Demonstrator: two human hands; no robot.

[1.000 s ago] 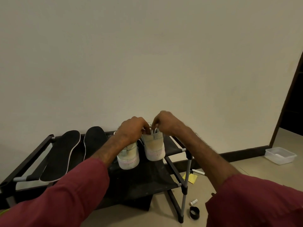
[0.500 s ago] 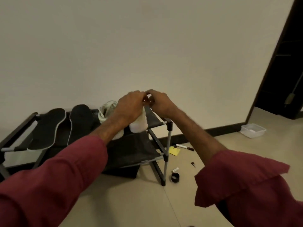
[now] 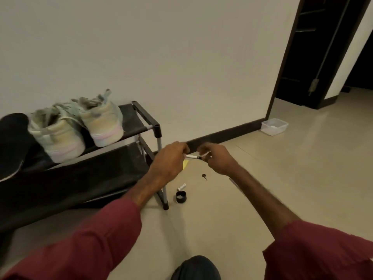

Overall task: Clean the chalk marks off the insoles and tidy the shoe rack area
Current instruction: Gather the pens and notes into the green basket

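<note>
Two pale pastel sneakers (image 3: 60, 138) (image 3: 103, 126) stand heels toward me on the top shelf of the black shoe rack (image 3: 146, 120). A black insole (image 3: 12, 142) lies on the same shelf at the far left, cut off by the frame edge. My left hand (image 3: 167, 160) and my right hand (image 3: 218, 158) hover close together to the right of the rack, fingers curled and blurred. Between them shows a white marker with a black cap (image 3: 192, 157), which seems to lie on the floor. I cannot tell whether either hand touches it.
On the tiled floor by the rack's leg lie a yellow note (image 3: 185, 164), a small key (image 3: 204, 176), a little white tube (image 3: 181, 186) and a black ring (image 3: 181, 197). A clear plastic tub (image 3: 274, 126) sits by the dark doorway (image 3: 323, 57). My knee (image 3: 195, 267) shows below.
Both hands have left the sneakers and swung down to the right, over the floor items. My view turned right, so the rack now sits at the left.
</note>
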